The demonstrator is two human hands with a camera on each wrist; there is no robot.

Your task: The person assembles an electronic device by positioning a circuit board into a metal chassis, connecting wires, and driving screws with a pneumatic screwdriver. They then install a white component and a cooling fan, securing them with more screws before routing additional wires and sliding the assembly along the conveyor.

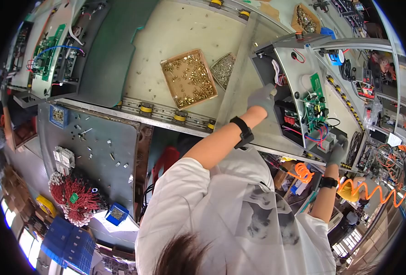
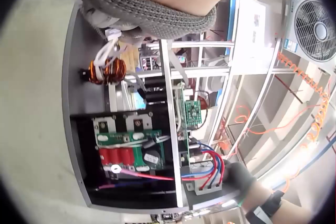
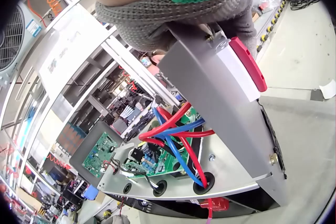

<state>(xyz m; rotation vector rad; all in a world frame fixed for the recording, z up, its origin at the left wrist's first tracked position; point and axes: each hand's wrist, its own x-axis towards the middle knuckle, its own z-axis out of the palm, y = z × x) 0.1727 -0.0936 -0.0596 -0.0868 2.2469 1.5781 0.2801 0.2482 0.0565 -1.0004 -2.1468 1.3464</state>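
A grey metal chassis (image 1: 299, 94) stands on the work surface, with circuit boards (image 1: 315, 105) on its inner plate. My right hand (image 3: 184, 29), in a grey knit glove, grips the edge of its end panel (image 3: 215, 98), near a red-and-white part (image 3: 247, 66). Red and blue wires (image 3: 178, 140) run through a grommet below. My gloved left hand (image 1: 261, 100) is at the chassis's near side, beside white wires (image 2: 107, 50) from a copper coil (image 2: 107, 71). Its fingertips are mostly hidden, and I cannot tell what they hold.
A cardboard box of brass fasteners (image 1: 189, 78) and a tray of small silver parts (image 1: 223, 71) lie left of the chassis. Another open chassis (image 1: 47, 55) stands at far left. Bundled red wires (image 1: 77, 199) lie on the side table. Orange coiled hoses (image 1: 372, 192) hang at right.
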